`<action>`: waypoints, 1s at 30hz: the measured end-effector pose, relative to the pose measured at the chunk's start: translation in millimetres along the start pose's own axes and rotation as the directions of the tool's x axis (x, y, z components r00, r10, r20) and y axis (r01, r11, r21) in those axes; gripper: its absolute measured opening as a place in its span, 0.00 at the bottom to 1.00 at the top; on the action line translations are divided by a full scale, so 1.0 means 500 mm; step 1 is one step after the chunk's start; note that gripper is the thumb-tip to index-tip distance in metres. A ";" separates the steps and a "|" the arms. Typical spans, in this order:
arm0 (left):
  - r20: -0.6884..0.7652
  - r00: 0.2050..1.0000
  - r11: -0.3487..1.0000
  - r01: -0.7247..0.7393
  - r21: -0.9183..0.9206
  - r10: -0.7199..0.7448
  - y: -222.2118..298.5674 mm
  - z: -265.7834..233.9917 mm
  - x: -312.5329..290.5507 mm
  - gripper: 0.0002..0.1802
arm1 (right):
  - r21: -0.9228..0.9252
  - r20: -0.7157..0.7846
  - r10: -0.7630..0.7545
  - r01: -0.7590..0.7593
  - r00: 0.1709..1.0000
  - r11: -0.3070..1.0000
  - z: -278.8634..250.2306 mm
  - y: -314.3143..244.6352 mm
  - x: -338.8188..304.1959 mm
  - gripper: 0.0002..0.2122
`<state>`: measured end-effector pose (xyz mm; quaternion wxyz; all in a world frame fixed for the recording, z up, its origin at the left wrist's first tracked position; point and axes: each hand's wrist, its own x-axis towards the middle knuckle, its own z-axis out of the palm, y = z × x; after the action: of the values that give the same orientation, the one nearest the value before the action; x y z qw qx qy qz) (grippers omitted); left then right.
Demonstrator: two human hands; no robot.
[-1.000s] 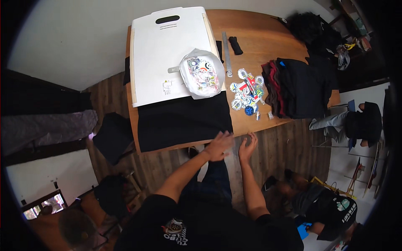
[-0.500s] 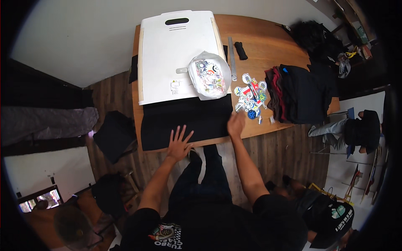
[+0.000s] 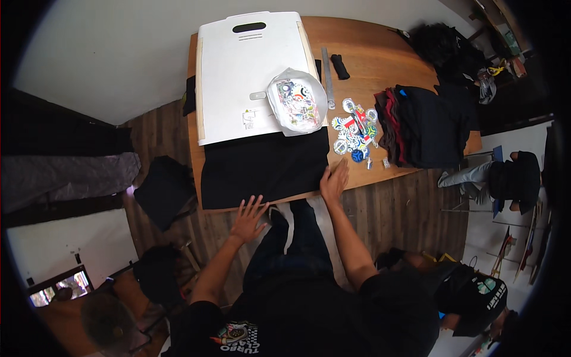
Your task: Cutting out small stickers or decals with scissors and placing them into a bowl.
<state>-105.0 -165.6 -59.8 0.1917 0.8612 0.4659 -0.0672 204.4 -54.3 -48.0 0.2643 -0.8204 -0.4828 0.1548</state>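
A wooden table (image 3: 380, 53) fills the middle of the scene, its near edge toward the wearer. To the right, beyond it, are two other people: one at the far side in a dark top (image 3: 522, 178), one nearer in a printed black shirt (image 3: 467, 291). A white board (image 3: 238, 77) with a slot at its far end lies on the left half of the table and covers the far part of a black cloth (image 3: 262, 169); the cloth's near part lies flat and exposed along the near edge. A pile of folded clothes (image 3: 434, 128), dark with some red, occupies the right side. A white bag (image 3: 321, 98) of printed pieces stands on the board's near right corner, overhanging it. Loose stickers (image 3: 355, 131) lie heaped between cloth and pile. The left hand (image 3: 248, 221) is at the cloth's near edge, fingers open and spread; the right hand (image 3: 333, 181) is at its near right corner, fingers open and extended. Whether either presses the cloth cannot be told. A ruler (image 3: 328, 77) lies right of the board, a black roll (image 3: 340, 66) just beside it. Smallest is a packet (image 3: 386, 162), near the pile.
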 end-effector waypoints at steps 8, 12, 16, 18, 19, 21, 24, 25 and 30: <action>0.020 1.000 0.999 0.010 0.032 -0.011 0.001 0.016 -0.019 0.41 | 0.032 0.388 -0.741 0.795 0.548 0.605 -0.004 -0.069 0.014 0.31; -0.017 1.000 0.998 -0.013 -0.063 0.012 0.010 -0.004 -0.001 0.41 | -0.084 0.392 -0.546 0.620 0.740 0.780 -0.016 0.120 -0.046 0.28; -0.078 0.992 0.906 0.053 -0.421 -0.094 -0.008 -0.021 0.001 0.38 | -0.114 0.438 -0.302 0.385 0.847 0.916 -0.123 0.188 -0.148 0.27; -0.044 0.979 0.762 0.127 -0.635 -0.200 -0.027 -0.045 0.032 0.38 | -0.067 0.431 -0.167 0.215 0.887 0.974 -0.155 0.206 -0.172 0.25; -0.207 0.898 0.762 0.186 -0.621 -0.388 -0.041 -0.056 0.053 0.38 | -0.026 0.422 -0.006 0.018 0.906 1.000 -0.163 0.207 -0.176 0.24; -0.369 0.752 0.747 0.237 -0.621 -0.545 -0.075 -0.082 0.102 0.39 | 0.003 0.380 -0.138 0.148 0.914 0.989 -0.159 0.201 -0.163 0.22; -0.607 0.464 0.762 0.330 -0.557 -0.645 -0.112 -0.103 0.165 0.43 | 0.121 0.328 -0.387 0.368 0.862 0.922 -0.132 0.136 -0.129 0.20; -0.597 0.391 0.713 0.340 -0.613 -0.700 -0.120 -0.102 0.177 0.45 | 0.219 0.311 -0.499 0.450 0.809 0.866 -0.114 0.090 -0.114 0.20; -0.471 0.423 0.633 0.508 -0.584 -0.774 -0.104 -0.019 0.133 0.53 | 0.283 0.418 -0.593 0.522 0.688 0.805 0.019 -0.031 -0.089 0.25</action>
<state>-111.6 -84.8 -84.5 0.1138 0.5193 0.8019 0.2725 167.1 -84.4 -46.6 0.2257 -0.5468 -0.7474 0.3024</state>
